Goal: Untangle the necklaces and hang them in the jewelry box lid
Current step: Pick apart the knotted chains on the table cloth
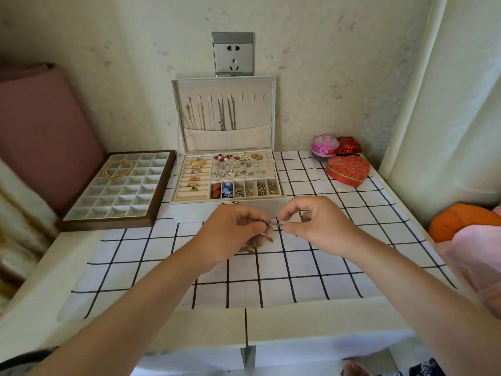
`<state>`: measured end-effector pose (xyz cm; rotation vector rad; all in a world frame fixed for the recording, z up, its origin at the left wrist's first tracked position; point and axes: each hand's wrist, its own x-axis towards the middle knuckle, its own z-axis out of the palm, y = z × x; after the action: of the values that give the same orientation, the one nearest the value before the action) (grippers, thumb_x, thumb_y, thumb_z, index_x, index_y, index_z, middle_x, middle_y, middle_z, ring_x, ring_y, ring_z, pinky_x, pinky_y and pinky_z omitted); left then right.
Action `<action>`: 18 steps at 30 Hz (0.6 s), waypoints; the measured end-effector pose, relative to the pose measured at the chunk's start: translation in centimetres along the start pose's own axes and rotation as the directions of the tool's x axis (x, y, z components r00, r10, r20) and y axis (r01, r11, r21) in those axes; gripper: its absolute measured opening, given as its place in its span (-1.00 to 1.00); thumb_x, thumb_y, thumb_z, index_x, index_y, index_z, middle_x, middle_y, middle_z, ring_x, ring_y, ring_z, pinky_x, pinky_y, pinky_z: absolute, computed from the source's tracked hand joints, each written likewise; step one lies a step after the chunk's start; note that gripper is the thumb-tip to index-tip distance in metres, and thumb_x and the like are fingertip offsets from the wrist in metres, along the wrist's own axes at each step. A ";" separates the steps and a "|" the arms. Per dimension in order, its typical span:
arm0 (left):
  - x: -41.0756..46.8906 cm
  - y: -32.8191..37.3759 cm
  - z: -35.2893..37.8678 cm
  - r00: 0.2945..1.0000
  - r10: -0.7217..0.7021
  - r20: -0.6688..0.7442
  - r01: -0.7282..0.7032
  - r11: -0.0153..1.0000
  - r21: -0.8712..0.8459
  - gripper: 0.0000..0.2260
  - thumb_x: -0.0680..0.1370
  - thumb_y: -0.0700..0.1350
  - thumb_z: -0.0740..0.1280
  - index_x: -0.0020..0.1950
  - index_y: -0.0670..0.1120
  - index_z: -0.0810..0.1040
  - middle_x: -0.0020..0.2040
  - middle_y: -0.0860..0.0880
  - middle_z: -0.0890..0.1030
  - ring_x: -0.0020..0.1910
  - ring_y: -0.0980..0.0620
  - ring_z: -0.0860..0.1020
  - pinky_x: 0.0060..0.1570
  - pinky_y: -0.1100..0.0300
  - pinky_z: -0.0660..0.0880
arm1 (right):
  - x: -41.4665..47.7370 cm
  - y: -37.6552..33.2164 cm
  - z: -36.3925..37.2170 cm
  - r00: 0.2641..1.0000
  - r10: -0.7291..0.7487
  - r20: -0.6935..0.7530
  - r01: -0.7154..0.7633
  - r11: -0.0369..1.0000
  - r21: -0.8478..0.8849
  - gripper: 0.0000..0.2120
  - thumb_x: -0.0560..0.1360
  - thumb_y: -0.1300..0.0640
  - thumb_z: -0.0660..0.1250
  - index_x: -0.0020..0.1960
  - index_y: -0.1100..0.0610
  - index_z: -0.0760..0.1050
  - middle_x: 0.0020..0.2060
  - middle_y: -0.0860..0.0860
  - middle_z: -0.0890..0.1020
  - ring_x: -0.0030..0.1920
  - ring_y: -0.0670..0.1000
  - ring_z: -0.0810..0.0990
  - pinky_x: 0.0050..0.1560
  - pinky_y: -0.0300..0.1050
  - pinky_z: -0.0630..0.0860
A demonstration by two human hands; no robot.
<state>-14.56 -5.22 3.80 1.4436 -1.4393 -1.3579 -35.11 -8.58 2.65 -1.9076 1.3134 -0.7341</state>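
We see a white surface (81,248) under a checked cloth (298,280), with the open jewelry box (195,210) at its back edge and a divided tray (108,226) just beside the box. The lid (260,115) stands upright against the wall, and several chains (222,115) hang from its hooks. In front of the box, the left hand (230,234) and the right hand (317,226) meet. The fingers of both are narrowed to a pinch on the tangled necklace (257,241), whose bunched end lies on the cloth below the left hand.
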 end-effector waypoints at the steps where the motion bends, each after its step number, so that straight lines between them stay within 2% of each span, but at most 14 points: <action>1: -0.1 0.0 0.1 1.000 0.002 -0.008 -0.001 1.000 0.012 -0.88 0.57 -0.25 0.38 0.03 -0.09 0.68 -0.12 -0.09 0.74 -0.16 0.01 0.69 -0.01 0.11 0.63 | -0.1 0.0 0.0 1.000 -0.023 0.003 0.023 0.999 -0.031 -0.79 0.44 0.22 0.51 -0.22 -0.09 0.65 -0.29 -0.12 0.65 -0.47 -0.14 0.36 -0.32 -0.23 0.37; 5: -0.2 0.1 0.5 0.999 0.017 -0.035 -0.014 0.997 0.080 -0.89 0.57 -0.22 0.39 0.00 -0.06 0.69 -0.17 -0.09 0.73 -0.22 0.03 0.67 -0.09 0.17 0.62 | -0.1 -0.1 0.2 1.000 -0.010 0.017 0.011 0.997 -0.081 -0.74 0.48 0.21 0.42 -0.23 -0.13 0.70 -0.11 -0.20 0.67 -0.18 -0.20 0.59 -0.09 -0.18 0.48; 8: -0.3 0.2 0.7 0.999 0.022 -0.032 -0.020 0.999 0.041 -0.90 0.57 -0.22 0.40 -0.02 -0.09 0.70 -0.22 -0.11 0.72 -0.28 0.04 0.64 -0.27 0.29 0.56 | -0.2 -0.7 0.7 0.996 0.079 0.044 -0.079 0.997 0.006 -0.89 0.47 0.05 0.43 -0.16 -0.09 0.73 -0.12 -0.19 0.70 -0.07 -0.19 0.63 0.03 -0.13 0.54; 11: -0.4 0.2 1.1 0.999 0.024 -0.037 -0.024 0.999 0.024 -0.93 0.55 -0.17 0.43 -0.01 -0.11 0.70 -0.24 -0.14 0.71 -0.32 0.06 0.62 -0.34 0.37 0.48 | -0.3 -1.0 1.3 0.990 0.135 0.047 -0.141 0.979 0.151 -0.86 0.44 -0.05 0.51 -0.08 -0.01 0.74 -0.23 -0.15 0.72 -0.19 -0.25 0.61 -0.12 -0.29 0.50; 14: -0.4 0.3 1.1 0.997 0.029 -0.075 -0.028 0.999 0.025 -0.94 0.55 -0.18 0.43 -0.02 -0.12 0.70 -0.23 -0.10 0.72 -0.33 0.09 0.64 -0.37 0.39 0.47 | -0.2 -0.8 1.4 0.985 0.173 0.012 -0.172 0.963 0.210 -0.89 0.45 0.02 0.52 -0.09 0.04 0.74 -0.44 -0.18 0.60 -0.39 -0.23 0.49 -0.27 -0.36 0.40; 16: -0.3 0.3 0.9 0.993 0.040 -0.112 -0.035 0.998 0.048 -0.92 0.55 -0.21 0.41 -0.03 -0.09 0.70 -0.20 -0.05 0.73 -0.26 0.04 0.68 -0.30 0.30 0.55 | -0.1 -0.7 1.2 0.983 0.181 0.018 -0.181 0.962 0.206 -0.91 0.47 0.03 0.51 -0.11 0.05 0.73 -0.40 -0.07 0.59 -0.35 -0.16 0.47 -0.24 -0.27 0.42; 18: -0.1 0.3 0.6 0.991 0.057 -0.123 -0.047 0.995 0.088 -0.90 0.56 -0.22 0.39 -0.01 -0.06 0.69 -0.18 -0.02 0.73 -0.25 0.05 0.69 -0.18 0.17 0.61 | 0.0 -0.8 0.9 0.983 0.178 0.039 -0.183 0.963 0.197 -0.92 0.52 0.05 0.46 -0.12 0.04 0.70 -0.31 -0.06 0.65 -0.31 -0.17 0.52 -0.17 -0.23 0.45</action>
<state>-15.20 -5.01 4.00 1.5070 -1.4583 -1.1657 -34.03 -8.15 2.77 -1.6092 1.3274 -0.7221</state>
